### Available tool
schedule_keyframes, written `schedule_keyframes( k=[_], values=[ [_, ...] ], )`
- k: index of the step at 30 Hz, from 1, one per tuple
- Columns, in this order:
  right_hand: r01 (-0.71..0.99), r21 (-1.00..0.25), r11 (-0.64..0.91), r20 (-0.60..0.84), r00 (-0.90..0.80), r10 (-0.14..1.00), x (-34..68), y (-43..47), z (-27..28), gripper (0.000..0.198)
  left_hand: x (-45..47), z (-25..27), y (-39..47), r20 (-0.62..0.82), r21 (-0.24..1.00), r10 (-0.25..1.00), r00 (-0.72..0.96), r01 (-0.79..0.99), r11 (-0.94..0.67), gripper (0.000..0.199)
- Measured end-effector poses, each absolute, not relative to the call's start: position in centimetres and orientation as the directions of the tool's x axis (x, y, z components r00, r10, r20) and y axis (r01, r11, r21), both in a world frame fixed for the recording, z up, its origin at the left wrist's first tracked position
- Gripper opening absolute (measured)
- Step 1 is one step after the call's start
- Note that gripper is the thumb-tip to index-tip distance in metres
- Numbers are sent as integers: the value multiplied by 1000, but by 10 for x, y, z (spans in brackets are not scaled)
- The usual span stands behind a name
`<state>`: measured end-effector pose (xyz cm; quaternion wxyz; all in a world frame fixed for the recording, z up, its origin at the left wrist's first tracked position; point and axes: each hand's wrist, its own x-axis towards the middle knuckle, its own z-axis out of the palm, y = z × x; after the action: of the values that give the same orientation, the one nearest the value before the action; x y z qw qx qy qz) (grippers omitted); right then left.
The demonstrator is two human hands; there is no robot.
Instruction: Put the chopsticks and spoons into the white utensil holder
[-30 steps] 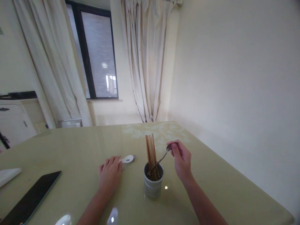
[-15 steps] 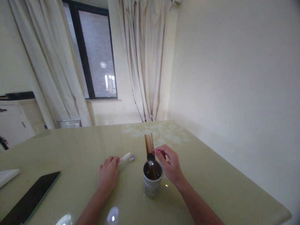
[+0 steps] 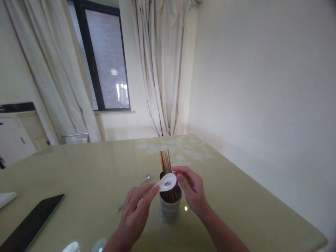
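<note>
Window (image 3: pixel 106 59), possibly frosted, between pale curtains (image 3: pixel 164 63)

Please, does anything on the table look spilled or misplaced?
Nothing looks spilled. Slightly odd: a slim silver metal spoon lies loose on the glossy yellow-green table, while thin brown chopsticks stand in the pale cylindrical cup.

2 bare hands (image 3: pixel 135 210) (image 3: pixel 193 189), 1 white ceramic spoon with blue motif (image 3: pixel 168 182), 1 silver metal spoon (image 3: pixel 147 178), 1 dark spoon (image 3: pixel 162 175), 1 pale cylindrical cup (image 3: pixel 170 212), 4+ slim brown chopsticks (image 3: pixel 165 162), 1 flat black tablet (image 3: pixel 33 222), 2 cream curtains (image 3: pixel 52 70) (image 3: pixel 164 63)
</note>
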<state>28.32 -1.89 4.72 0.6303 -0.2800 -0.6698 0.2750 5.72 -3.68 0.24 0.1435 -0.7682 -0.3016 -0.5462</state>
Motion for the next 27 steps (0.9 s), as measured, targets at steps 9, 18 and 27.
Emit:
schedule_keyframes(
  k=[9, 18, 27],
  values=[
    [65, -736, 674, 675, 140, 724, 283, -9, 50, 19, 55, -5, -30, 929, 27, 263, 262, 658, -752, 61],
    [314, -588, 745, 807, 168, 567, 312, 8, 50, 12, 29, -23, 5, 409, 154, 912, 0, 986, -69, 27],
    [359, -399, 843, 852, -193, 486, 294, -5, 50, 16, 24, -28, 16, 340, 436, 939, -42, 892, -118, 25]
  ],
)
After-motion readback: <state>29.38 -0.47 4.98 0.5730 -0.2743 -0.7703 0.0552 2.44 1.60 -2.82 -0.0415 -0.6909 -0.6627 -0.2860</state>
